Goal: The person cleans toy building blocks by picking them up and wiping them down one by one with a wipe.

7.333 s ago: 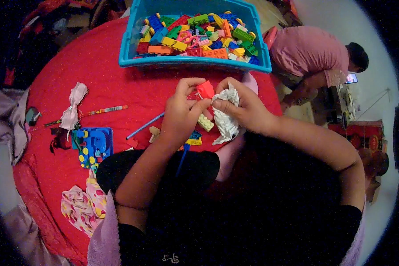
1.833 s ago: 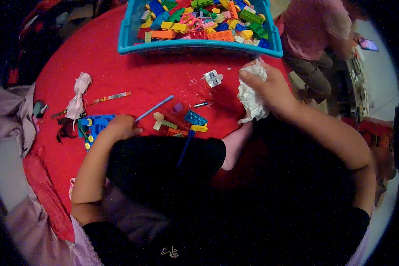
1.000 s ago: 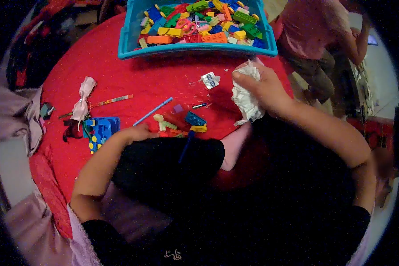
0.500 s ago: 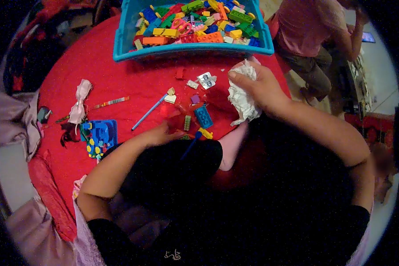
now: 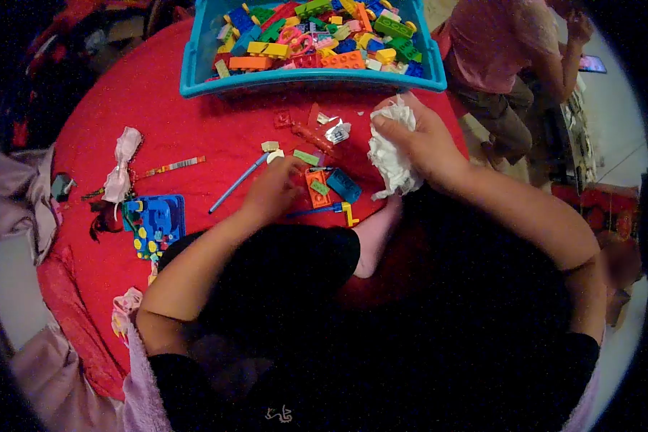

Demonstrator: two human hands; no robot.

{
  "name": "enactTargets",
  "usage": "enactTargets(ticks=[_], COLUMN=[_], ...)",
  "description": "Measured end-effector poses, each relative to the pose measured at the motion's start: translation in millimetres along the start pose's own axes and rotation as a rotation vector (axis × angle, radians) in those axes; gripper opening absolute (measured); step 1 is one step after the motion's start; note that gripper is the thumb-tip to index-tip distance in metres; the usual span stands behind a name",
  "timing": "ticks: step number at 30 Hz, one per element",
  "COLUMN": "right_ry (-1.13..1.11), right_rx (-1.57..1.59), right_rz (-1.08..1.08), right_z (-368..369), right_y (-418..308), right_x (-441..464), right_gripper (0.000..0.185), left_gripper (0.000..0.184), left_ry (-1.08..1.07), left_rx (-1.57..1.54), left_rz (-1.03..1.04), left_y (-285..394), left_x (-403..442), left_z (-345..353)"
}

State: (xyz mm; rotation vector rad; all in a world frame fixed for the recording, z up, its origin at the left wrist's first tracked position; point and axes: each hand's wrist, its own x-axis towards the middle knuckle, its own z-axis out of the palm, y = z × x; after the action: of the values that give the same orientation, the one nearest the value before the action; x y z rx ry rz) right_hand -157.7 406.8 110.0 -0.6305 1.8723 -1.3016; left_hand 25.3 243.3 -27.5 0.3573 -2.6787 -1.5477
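My right hand (image 5: 423, 142) is closed around a crumpled white tissue (image 5: 394, 155). Over the red cloth, my left hand (image 5: 275, 189) is open, its fingers spread and slightly blurred, holding nothing that shows. Just right of its fingers lie an orange brick (image 5: 317, 189), a blue brick (image 5: 343, 186) and a light green brick (image 5: 307, 157). A yellow piece (image 5: 349, 214) sits below them. Beyond the fingertips are a cream piece (image 5: 270, 146), several red pieces and a silvery packet (image 5: 338, 132). A blue pen (image 5: 238, 183) lies left of my left hand.
A blue bin (image 5: 313, 83) full of coloured bricks stands at the back. On the left are a pink bow (image 5: 124, 164), a striped strip (image 5: 175, 166) and a blue toy (image 5: 155, 222). Another person in a pink shirt (image 5: 488, 43) is at the upper right.
My left hand has moved from the blue toy rightward and forward across the cloth. The small bricks have shifted and spread toward the packet. My right hand still grips the tissue.
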Motion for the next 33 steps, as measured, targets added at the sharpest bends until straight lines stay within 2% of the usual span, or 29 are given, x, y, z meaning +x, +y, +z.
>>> enactTargets(ticks=[1, 2, 5, 8, 10, 12, 15, 19, 21, 22, 24, 26, 27, 28, 29, 30, 32, 33], right_ry=[0.035, 0.07, 0.078, 0.029, 0.006, -0.013, -0.057, -0.081, -0.082, -0.083, -0.084, -0.076, -0.199, -0.2, -0.23, -0.262, -0.294, -0.332], right_rx=[0.013, 0.025, -0.148, -0.11, -0.128, -0.142, -0.238, -0.092, -0.058, -0.067, -0.078, -0.381, -0.294, -0.296, -0.414, -0.532, -0.543, -0.544], right_rz=[-0.014, -0.027, -0.031, 0.065, 0.069, 0.077, 0.035, 0.069, 0.076, 0.048, 0.019, -0.471, -0.448, -0.444, -0.462, -0.479, -0.495, -0.477], right_z=[1, 1, 0, 9, 10, 8, 7, 8, 9, 12, 14, 17, 19, 22, 26, 28, 30, 31], right_y=[5, 10, 16, 1, 2, 5, 9, 7, 1, -6, -9, -5, -11, -16, -19, -21, -15, -15], right_x=[2, 5, 10, 5, 8, 10, 12, 11, 8, 5, 4, 6, 3, 2, 0, 0, 1, 1], right_gripper=[0.019, 0.023, 0.026, 0.027, 0.027, 0.027, 0.024, 0.019, 0.017, 0.017, 0.017, 0.019, 0.023, 0.023, 0.023, 0.023, 0.027, 0.028], left_gripper=[0.039, 0.039, 0.029, 0.026, 0.025, 0.026, 0.027, 0.025, 0.023, 0.023, 0.024, 0.022, 0.022, 0.023, 0.022, 0.022, 0.02, 0.02], left_ry=[-0.064, -0.064, -0.198, -0.2, -0.187, -0.158, -0.132, -0.06, -0.032, -0.032, -0.16, -0.148, -0.145, -0.141, -0.093, -0.095, -0.087, -0.087], left_rx=[0.291, 0.289, 0.568, 0.64, 0.603, 0.423, 0.418, 0.448, -0.289, -0.292, -1.11, -1.188, -1.232, -1.275, -1.154, -1.162, -0.838, -0.845], left_rz=[0.171, 0.17, -0.052, -0.088, -0.057, 0.026, 0.025, -0.008, -0.12, -0.117, -0.392, -0.405, -0.332, -0.258, -0.191, -0.19, -0.119, -0.116], left_y=[14, 21, 40, 47, 38, 28, 16, 25, 41, 50, 67, 78, 82, 87, 94, 95, 92, 91], left_x=[0, 0, 5, 15, 18, 16, 16, 21, 25, 26, 24, 20, 17, 15, 11, 10, 7, 5], left_z=[0, 4, 25, 39, 39, 35, 29, 14, -1, -8, -18, -17, -14, -11, -9, -13, -18, -16])
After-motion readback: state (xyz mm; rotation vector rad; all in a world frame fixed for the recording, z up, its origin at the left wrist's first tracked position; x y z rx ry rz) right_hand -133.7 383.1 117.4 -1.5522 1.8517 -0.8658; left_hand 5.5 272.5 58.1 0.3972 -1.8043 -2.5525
